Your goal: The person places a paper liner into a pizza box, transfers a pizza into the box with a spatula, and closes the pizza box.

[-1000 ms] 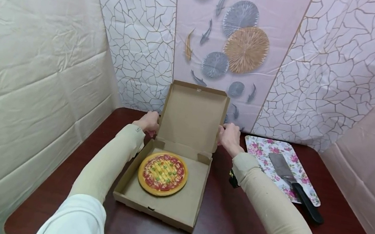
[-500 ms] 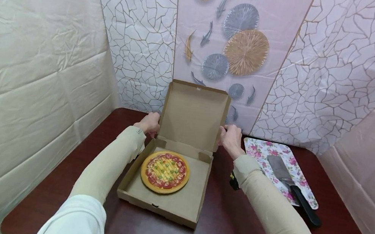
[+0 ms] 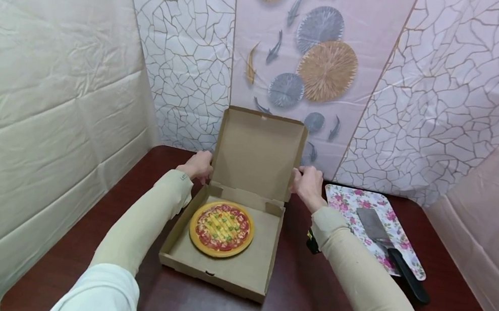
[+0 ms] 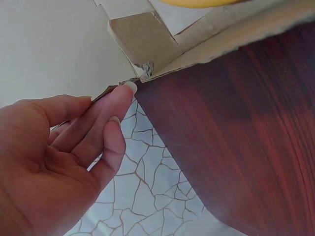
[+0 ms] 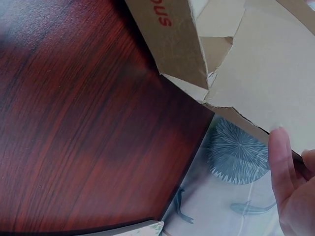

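Observation:
An open cardboard pizza box point(image 3: 248, 274) stands on the dark red table, its lid point(image 3: 259, 151) raised at the back. Inside the tray, left of its middle, lies a round pizza point(image 3: 222, 229) with red and yellow topping and green bits. My left hand point(image 3: 200, 165) is at the lid's left edge, low near the hinge; in the left wrist view, thumb and fingers pinch that edge. On the opposite side my right hand point(image 3: 308, 184) pinches the lid's right edge between thumb and fingers. Part of that grip is cut off in the right wrist view.
To the right lies a flowered cutting board point(image 3: 345, 198) bearing a spatula-like tool with a flat metal blade point(image 3: 371, 223) and black handle point(image 3: 408, 274). A patterned cloth wall point(image 3: 194, 68) rises behind the table's back edge, with pale fabric point(image 3: 54, 104) along the left.
The box with the pizza has shifted slightly right and away from me, its front turning a little. Both hands keep their places on the lid's edges.

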A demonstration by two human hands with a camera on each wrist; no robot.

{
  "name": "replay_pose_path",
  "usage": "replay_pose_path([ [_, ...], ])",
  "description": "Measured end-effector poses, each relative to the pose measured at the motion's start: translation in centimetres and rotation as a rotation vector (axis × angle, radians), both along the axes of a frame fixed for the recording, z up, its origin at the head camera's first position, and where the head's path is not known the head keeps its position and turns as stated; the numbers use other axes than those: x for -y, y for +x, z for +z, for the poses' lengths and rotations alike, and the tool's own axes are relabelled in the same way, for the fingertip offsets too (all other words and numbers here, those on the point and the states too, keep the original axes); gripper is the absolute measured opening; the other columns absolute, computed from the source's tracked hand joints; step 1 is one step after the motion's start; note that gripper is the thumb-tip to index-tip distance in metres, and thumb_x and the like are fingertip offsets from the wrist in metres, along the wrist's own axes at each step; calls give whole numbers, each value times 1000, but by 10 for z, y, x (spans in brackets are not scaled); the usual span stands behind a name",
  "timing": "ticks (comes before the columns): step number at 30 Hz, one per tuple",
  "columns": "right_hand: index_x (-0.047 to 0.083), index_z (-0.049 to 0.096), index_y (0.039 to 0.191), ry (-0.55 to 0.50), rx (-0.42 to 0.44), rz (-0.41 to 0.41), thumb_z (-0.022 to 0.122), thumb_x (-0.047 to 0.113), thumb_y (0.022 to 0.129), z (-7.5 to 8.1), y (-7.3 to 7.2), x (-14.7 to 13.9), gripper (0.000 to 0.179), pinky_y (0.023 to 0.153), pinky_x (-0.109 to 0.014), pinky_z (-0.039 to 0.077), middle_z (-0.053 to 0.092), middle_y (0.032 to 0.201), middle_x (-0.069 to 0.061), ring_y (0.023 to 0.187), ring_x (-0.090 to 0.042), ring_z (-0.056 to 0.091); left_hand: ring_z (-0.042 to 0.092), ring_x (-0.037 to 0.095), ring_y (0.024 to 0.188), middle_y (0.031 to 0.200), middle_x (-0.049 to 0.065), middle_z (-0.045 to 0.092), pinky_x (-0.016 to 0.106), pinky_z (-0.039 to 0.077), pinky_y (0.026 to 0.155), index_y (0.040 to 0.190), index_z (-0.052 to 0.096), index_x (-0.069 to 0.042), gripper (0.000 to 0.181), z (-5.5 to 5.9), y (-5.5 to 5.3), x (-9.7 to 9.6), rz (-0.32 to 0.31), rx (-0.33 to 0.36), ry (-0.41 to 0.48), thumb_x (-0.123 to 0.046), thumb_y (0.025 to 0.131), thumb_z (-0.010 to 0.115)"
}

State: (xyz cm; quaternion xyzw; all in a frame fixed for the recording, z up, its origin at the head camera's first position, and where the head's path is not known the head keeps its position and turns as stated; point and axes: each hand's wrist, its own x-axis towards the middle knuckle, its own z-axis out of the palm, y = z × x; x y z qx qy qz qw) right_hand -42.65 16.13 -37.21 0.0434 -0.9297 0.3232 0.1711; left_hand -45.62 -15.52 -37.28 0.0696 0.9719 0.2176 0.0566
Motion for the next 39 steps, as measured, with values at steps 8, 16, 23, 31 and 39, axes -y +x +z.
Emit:
replay_pose_path([
  [8, 6, 70, 116, -21, 8, -22, 54, 21, 98, -3, 0, 0, 28, 91, -41, 52, 71, 64, -11, 59, -22, 71, 69, 23, 59, 80, 12, 66, 24, 44, 47, 96, 56, -2, 8, -6, 3, 0, 7, -4, 2, -3, 92, 49],
  [16, 3, 74, 103, -19, -49, 4, 54, 19, 98, -2, -2, 2, 26, 85, -40, 54, 70, 63, -13, 58, -23, 71, 68, 19, 56, 81, 13, 68, 26, 47, 53, 93, 57, -2, 9, -4, 5, 4, 19, -24, 1, -3, 91, 49],
  [23, 3, 74, 100, -44, -50, -13, 55, 18, 98, 2, -2, -1, 25, 66, -36, 56, 71, 64, -14, 57, -22, 71, 67, 18, 54, 79, 11, 67, 27, 49, 57, 97, 59, -3, 11, 0, 5, -1, 0, -72, 14, -4, 91, 51],
  [31, 1, 74, 95, -57, -73, -2, 55, 17, 97, 1, -1, -5, 26, 65, -36, 57, 71, 65, -15, 57, -23, 71, 65, 13, 51, 79, 10, 68, 28, 49, 60, 100, 60, -4, 13, 1, 5, -6, 22, -83, -1, -6, 91, 51],
  [39, 3, 74, 101, -89, -67, 4, 56, 18, 97, 4, -1, -5, 24, 60, -34, 58, 71, 68, -17, 58, -24, 71, 66, 15, 53, 81, 12, 69, 28, 49, 59, 103, 61, -3, 16, 3, 6, -7, 23, -89, 15, -7, 93, 49],
])
